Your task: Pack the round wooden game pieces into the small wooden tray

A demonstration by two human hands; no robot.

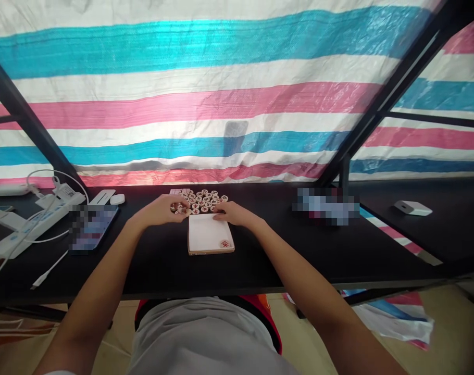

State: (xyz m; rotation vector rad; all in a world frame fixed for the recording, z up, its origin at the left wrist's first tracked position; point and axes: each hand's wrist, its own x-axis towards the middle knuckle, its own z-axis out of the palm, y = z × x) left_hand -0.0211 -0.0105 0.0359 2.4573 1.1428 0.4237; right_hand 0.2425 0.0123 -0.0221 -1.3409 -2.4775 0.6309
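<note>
- many round pieces (204, 203) are spread loosely on the black table (159, 271), just beyond the far edge of a shallow white tray (209, 232).
- one red-marked piece (225, 243) is seen lying in the tray, near corner, right side; the rest of its floor is bare.
- left hand (162, 209) is set at the left end of the cluster, fingers curved, pieces visible inside the curve; whether any is pinched cannot be told.
- right hand (233, 214) is placed at the cluster's right side, above the tray's far right corner; fingers are bunched narrow, tips partly hidden, so a held piece cannot be confirmed.
- step in hand, as judged: pieces being gathered or picked over from both ends, with most lying outside the tray.
- next move, as judged: a light fingertip pinch on single pieces is called for, neighbours being left undisturbed.
- clearance over the tray rim should be kept, since both hands are held close to it.
</note>
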